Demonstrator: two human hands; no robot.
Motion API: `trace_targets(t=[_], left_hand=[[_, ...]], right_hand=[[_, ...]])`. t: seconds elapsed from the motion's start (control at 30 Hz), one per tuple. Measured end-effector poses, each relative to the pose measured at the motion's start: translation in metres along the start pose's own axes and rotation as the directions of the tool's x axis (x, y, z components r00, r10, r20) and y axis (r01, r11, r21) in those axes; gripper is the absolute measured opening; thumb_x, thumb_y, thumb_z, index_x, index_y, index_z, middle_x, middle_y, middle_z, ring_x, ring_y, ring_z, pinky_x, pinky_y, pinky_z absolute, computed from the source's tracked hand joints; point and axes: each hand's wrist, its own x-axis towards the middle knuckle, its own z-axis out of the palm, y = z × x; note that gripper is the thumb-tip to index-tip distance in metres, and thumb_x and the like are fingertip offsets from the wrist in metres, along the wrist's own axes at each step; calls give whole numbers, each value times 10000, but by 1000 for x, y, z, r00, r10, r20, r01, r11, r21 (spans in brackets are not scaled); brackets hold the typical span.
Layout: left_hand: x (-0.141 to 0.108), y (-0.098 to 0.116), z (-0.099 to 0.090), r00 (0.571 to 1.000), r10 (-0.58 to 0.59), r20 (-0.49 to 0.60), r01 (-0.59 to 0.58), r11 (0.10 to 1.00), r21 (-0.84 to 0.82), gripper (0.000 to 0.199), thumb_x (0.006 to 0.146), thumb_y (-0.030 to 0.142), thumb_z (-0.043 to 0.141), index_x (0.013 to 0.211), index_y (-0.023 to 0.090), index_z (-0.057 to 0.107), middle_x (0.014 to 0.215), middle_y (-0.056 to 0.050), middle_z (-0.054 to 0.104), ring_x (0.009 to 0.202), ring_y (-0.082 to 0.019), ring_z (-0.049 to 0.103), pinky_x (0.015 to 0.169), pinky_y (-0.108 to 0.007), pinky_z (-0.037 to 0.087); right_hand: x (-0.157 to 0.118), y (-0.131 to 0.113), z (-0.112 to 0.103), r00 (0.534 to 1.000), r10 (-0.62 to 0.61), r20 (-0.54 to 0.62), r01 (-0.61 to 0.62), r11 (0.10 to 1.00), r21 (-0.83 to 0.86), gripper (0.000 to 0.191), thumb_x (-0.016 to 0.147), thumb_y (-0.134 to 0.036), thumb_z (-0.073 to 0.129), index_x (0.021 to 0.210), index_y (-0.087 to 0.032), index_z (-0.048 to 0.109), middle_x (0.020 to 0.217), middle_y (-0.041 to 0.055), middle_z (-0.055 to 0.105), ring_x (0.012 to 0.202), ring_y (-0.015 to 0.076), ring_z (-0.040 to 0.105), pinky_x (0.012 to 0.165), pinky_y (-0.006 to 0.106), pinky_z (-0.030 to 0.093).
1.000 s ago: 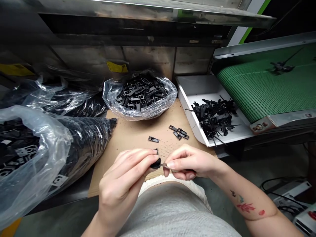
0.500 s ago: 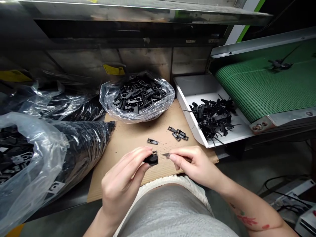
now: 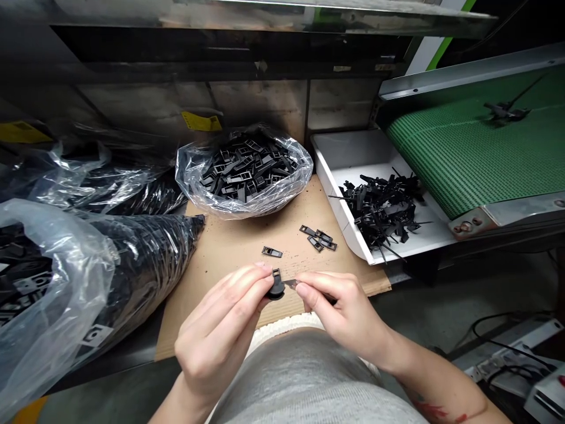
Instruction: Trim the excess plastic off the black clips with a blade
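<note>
My left hand (image 3: 223, 321) is closed on a black plastic part (image 3: 276, 285), which has a small square opening at its top and a rounded lower end. Pinched in my right hand (image 3: 342, 306) is a small knife (image 3: 290, 284); its pointed blade reaches the right edge of the part, and most of its handle is hidden by my fingers. Just beyond my left fingertips, a single black plastic piece (image 3: 272, 252) lies on the cardboard (image 3: 247, 235). Several similar black pieces (image 3: 324, 240) form a small cluster farther right.
A clear bag (image 3: 247, 209) full of black pieces stands behind. More filled bags (image 3: 145, 259) crowd the left side. At right, a white tray (image 3: 324, 176) holds tangled black parts beneath a green conveyor belt (image 3: 441, 141) carrying another part (image 3: 505, 112). A metal ledge (image 3: 265, 17) crosses above.
The knife has moved left, from apart to the edge of the black part. My left hand has turned that part more upright. On the belt, the part has shifted slightly right.
</note>
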Motion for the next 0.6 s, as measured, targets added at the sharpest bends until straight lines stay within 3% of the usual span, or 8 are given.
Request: trace_targets(t=[0.17,0.37,0.5,0.6], left_hand=[[3,-1,-2,999,18,34,-19,1000,17,422,701,-66,596,1069,142,590,996,-71,659,955,-207,606,818,-377,526],[3,-5,-2,997,-6,77,7,1000,-17,350,737,-19,579,1037,161,598,969,-69,676,939,-197,619,808,-367,535],[0,-5,-1,991,-86,105,97,990,-101,318,756,17,578,1024,186,606,971,-38,682,929,-175,630,829,-323,529],[-2,-6,-1,982,-172,83,181,978,-107,313,752,38,598,1016,206,622,966,-15,690,888,-154,645,842,-290,521]], right_hand=[[5,0,-5,991,60,118,-66,997,42,258,878,-177,437,627,-160,490,554,-45,428,528,77,414,516,209,316],[19,8,-19,920,152,361,-227,958,174,260,869,-228,445,643,-135,535,515,-56,402,482,61,366,469,201,297],[27,18,-23,839,151,522,-365,868,336,233,847,-295,494,790,-98,605,498,-62,433,409,38,338,383,174,261],[28,20,-23,720,83,689,-481,775,410,250,830,-310,529,824,-82,632,486,-62,451,370,24,321,342,162,225]])
